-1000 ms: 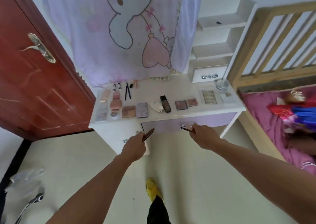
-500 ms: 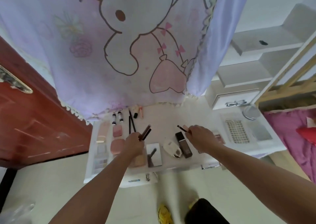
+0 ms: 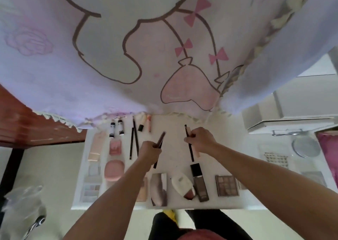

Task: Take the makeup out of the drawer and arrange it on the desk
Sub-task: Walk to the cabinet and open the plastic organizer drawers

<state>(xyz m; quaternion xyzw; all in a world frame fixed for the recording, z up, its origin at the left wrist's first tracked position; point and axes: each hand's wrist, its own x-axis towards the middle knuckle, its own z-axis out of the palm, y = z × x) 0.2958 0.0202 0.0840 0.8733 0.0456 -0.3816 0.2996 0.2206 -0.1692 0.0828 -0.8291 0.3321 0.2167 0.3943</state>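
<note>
Both hands hover over the middle of the white desk (image 3: pixel 175 153). My left hand (image 3: pixel 149 151) grips two brown makeup pencils (image 3: pixel 161 138) that stick out toward the wall. My right hand (image 3: pixel 200 141) holds a thin dark pencil (image 3: pixel 189 144) and a pale pink stick (image 3: pixel 197 153). Makeup lies around them: two black pencils (image 3: pixel 133 139), small bottles (image 3: pixel 116 128), a pink compact (image 3: pixel 114 169), a dark foundation bottle (image 3: pixel 199 182), a white case (image 3: pixel 182 184) and an eyeshadow palette (image 3: pixel 226 185). The drawer is out of sight.
A purple cartoon curtain (image 3: pixel 146 47) hangs over the back of the desk. White shelves and a small drawer box (image 3: pixel 289 124) stand at the right, with a round mirror (image 3: pixel 305 146) on the desk. A red door (image 3: pixel 22 126) is at the left. My legs are below the desk edge.
The view came up from the drawer front to over the desk. Both hands carried their pencils from the drawer level up and forward above the desk's middle.
</note>
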